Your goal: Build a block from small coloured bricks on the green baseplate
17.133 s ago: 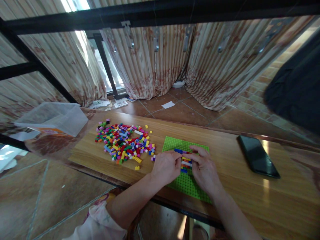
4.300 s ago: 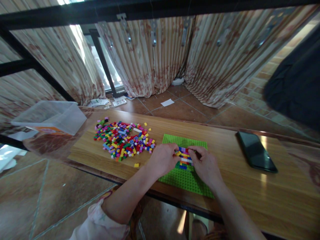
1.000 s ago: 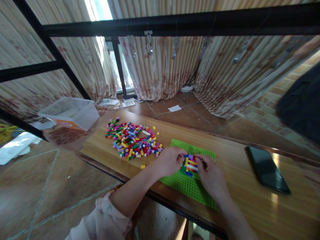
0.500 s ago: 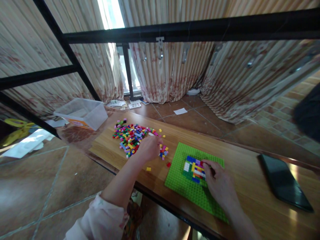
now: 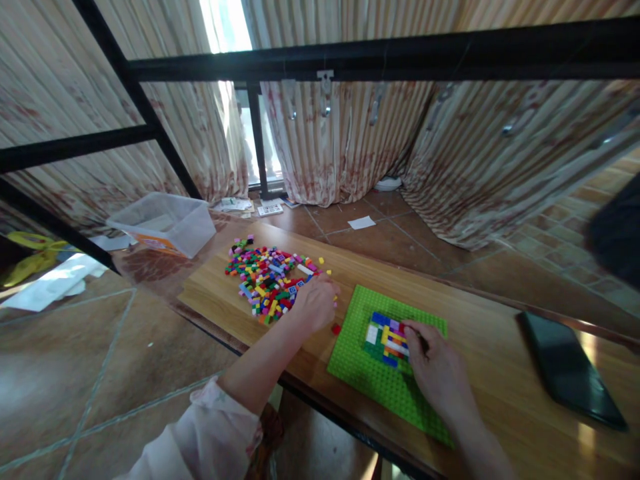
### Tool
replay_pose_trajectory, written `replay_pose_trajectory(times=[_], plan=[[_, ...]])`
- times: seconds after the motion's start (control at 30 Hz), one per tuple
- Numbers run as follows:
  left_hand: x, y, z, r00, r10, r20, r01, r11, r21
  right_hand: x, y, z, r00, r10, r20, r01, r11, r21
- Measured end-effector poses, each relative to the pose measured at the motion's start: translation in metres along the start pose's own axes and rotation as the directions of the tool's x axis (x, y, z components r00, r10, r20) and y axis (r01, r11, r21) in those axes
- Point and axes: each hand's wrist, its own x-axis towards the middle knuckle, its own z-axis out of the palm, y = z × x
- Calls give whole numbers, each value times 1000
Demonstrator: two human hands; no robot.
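My left hand hovers over the right edge of a pile of small coloured bricks, fingers curled down among them; what they pinch is hidden. My right hand lies on the green baseplate, its bent fingers pressed against the right side of a flat multicoloured brick build stuck on the plate. A single red brick lies on the wood between the pile and the plate.
The wooden table ends close to me, with tiled floor below. A black phone lies at the right. A clear plastic bin stands at the far left corner. Black metal bars cross overhead, with curtains behind.
My left hand left the brick build and went left to the loose pile, then drew a little nearer the plate. The right hand stayed at the build. The view swung left.
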Motion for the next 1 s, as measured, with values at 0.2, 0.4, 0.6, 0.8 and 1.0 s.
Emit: replay_pose_trajectory(times=[0.2, 0.4, 0.6, 0.8, 1.0], plan=[[2, 1, -1, 999, -37, 20, 36, 999, 38, -1, -2, -1, 1000, -14, -8, 14, 1000, 7], [2, 3, -1, 999, -45, 19, 44, 997, 57, 0, -3, 0, 1000, -11, -10, 11, 1000, 12], [-1, 3, -4, 1000, -2, 18, 2, 1000, 7, 0, -4, -2, 1000, -25, -13, 25, 1000, 8], [-7, -3, -13, 995, 67, 71, -61, 995, -77, 0, -4, -1, 1000, -23, -13, 23, 1000, 7], [-9, -8, -15, 996, 63, 65, -56, 994, -99, 0, -4, 0, 1000, -25, -16, 25, 1000, -7]])
